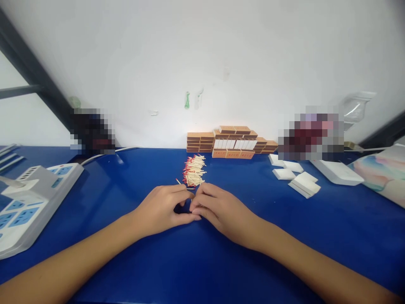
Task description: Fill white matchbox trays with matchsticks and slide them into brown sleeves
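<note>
My left hand (pixel 167 210) and my right hand (pixel 218 210) meet at their fingertips over the blue table, just in front of a pile of red-tipped matches (pixel 194 171). The left thumb and index finger are curved with a gap between them. On the right, the fingers are bent and pressed together; whatever they may hold is hidden or too small to name. A few loose matches lie near the left fingertips. Behind the pile, stacked matchboxes (pixel 233 153) stand against the wall, with a row of white-sided ones in the middle.
Several white trays (pixel 284 174) lie at the right, beside a white device (pixel 337 172) and a colourful patterned item (pixel 384 171). A white power strip (pixel 60 185) with a plug and cable occupies the left. Blurred objects stand at both back sides.
</note>
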Tool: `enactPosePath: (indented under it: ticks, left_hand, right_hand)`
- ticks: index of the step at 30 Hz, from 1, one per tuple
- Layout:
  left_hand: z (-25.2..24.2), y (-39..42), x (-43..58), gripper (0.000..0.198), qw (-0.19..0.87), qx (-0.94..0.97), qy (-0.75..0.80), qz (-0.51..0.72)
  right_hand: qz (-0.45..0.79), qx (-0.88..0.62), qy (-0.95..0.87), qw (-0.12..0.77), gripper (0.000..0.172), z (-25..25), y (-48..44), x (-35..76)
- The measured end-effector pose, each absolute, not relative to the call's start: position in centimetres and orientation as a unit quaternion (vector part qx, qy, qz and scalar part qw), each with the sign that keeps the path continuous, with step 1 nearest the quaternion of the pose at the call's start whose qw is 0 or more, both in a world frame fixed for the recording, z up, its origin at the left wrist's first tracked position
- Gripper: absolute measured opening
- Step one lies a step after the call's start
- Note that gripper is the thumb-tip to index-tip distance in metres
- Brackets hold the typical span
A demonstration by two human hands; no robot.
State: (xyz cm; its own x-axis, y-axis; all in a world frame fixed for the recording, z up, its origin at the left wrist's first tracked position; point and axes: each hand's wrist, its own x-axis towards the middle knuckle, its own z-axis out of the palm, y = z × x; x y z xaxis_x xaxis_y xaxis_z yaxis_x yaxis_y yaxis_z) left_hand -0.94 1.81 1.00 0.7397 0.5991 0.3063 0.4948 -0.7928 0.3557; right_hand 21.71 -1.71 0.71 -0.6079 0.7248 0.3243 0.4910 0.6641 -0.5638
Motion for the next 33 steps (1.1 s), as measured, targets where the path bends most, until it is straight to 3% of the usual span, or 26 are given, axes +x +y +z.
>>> enactPosePath:
  ticks: [6,11,20,33]
  left_hand:
    - [0.9,1.7,-1.0,0.027,0.110,0.918,0.312,0.219]
    - [0.9,1.7,-1.1,0.032,0.102,0.913,0.320,0.234]
    - [1.2,1.4,-0.9,0.028,0.111,0.912,0.322,0.227]
    - [1.1,1.2,-0.8,0.024,0.109,0.922,0.286,0.236]
  right_hand:
    - [0.303,-0.427,-0.779,0.346,0.009,2.2,-1.1,22.4]
    - [0.339,-0.471,-0.719,0.383,0.016,2.3,-0.1,23.3]
    - [0.215,-0.398,-0.840,0.300,0.009,2.8,-1.3,23.2]
    - [0.290,-0.379,-0.851,0.218,0.014,2.7,-1.3,23.4]
